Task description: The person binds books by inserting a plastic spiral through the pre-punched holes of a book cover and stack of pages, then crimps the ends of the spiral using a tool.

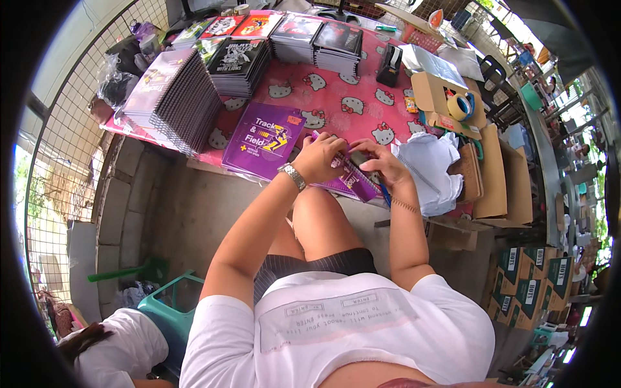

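At the near table edge lies a purple spiral notebook (363,187), its coil edge slanting between my hands. My left hand (319,159), with a metal watch at the wrist, is closed on the notebook's upper part. My right hand (387,167) curls its fingers beside the coil; a small greyish thing shows by its fingertips, too unclear to name. Partly under my left hand's side is a flat purple printed cover (262,139). A blue pen-like stick (385,194) lies below my right hand.
Stacks of spiral notebooks (178,97) and black-covered ones (239,64) stand at left and back. A tape dispenser (389,64) is at the back. Crumpled white paper (427,165) and an open carton (495,174) with a tape roll (460,107) lie right. A person (123,346) is at lower left.
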The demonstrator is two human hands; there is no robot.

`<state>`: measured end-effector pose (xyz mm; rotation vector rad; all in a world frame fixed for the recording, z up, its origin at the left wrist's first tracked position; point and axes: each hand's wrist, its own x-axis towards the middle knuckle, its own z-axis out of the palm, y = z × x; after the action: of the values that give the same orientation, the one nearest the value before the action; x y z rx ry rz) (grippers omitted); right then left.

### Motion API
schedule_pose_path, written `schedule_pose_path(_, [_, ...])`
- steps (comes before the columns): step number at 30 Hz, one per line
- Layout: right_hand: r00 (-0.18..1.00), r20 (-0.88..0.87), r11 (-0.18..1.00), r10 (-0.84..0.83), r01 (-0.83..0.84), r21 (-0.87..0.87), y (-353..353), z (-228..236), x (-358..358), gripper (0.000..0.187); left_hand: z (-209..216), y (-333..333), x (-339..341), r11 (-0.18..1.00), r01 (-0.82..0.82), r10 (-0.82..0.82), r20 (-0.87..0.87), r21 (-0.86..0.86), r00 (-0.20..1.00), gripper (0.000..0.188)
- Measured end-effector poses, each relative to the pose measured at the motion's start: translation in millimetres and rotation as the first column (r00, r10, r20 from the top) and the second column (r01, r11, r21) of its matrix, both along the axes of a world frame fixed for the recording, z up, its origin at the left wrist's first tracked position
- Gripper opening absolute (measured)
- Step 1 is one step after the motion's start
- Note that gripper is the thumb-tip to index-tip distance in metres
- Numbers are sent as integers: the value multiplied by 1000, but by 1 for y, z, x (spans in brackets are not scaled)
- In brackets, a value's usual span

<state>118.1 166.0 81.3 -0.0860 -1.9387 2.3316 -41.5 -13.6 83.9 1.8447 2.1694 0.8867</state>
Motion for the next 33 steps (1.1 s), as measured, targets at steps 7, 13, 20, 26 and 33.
schedule_pose_path(7, [972,216,990,90,-64,-128,16,-19,-23,53,-28,12,-34,932,-25,-6,84,362,996,32])
schedule_pose_path(13, [996,-64,986,67,-76,-150,15,-16,-23,55,-26,16,-33,980,-79,30,258,183,966,35])
schedule_pose_path(20, [979,-102,960,177,-194,-203,7,-20,-16,54,-26,2,-29,981,51,-115,356,186,927,33])
schedule_pose_path(26, [994,-21,994,109,-110,-29,3,-10,-21,51,-27,-5,-32,974,93,-158,330,205,930,32])
schedule_pose_path(33, [969,-185,931,163,-213,-297,-4,-14,-21,51,-24,-8,-33,969,132,-203,377,207,904,33])
